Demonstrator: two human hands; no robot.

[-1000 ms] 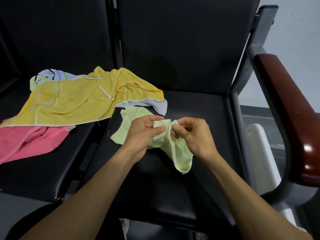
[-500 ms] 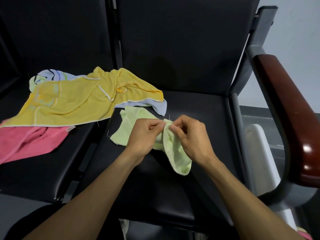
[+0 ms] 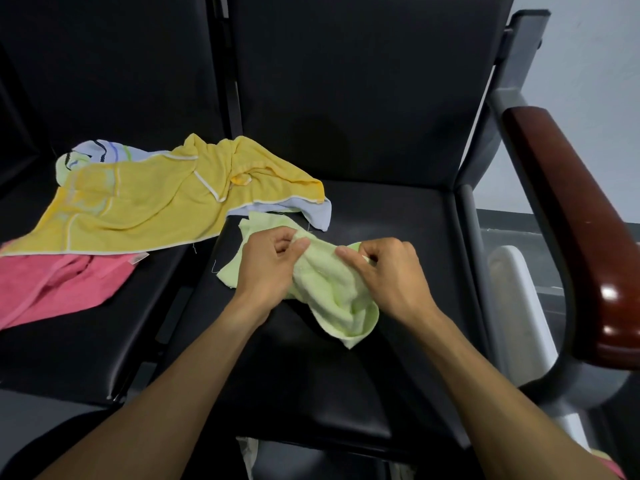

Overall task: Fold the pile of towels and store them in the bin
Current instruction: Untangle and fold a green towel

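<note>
A small light green towel [image 3: 332,292] lies bunched on the black seat [image 3: 398,216] in front of me. My left hand [image 3: 270,265] pinches its upper edge on the left. My right hand [image 3: 388,271] pinches the same edge further right, with the cloth stretched between the two hands. One corner of the towel hangs down toward me. To the left lie a yellow towel [image 3: 145,206], a pale blue towel [image 3: 317,214] under it and a pink towel [image 3: 59,285]. A white bin [image 3: 519,306] stands on the floor to the right of the seat.
The seat belongs to a row of black chairs with tall backrests [image 3: 346,81]. A dark red wooden armrest [image 3: 581,216] on a grey metal frame rises on the right, between the seat and the bin. The towel pile spans the gap between two seats.
My hands have moved apart, spreading the green towel's upper edge wider. The right hand has shifted to the right.
</note>
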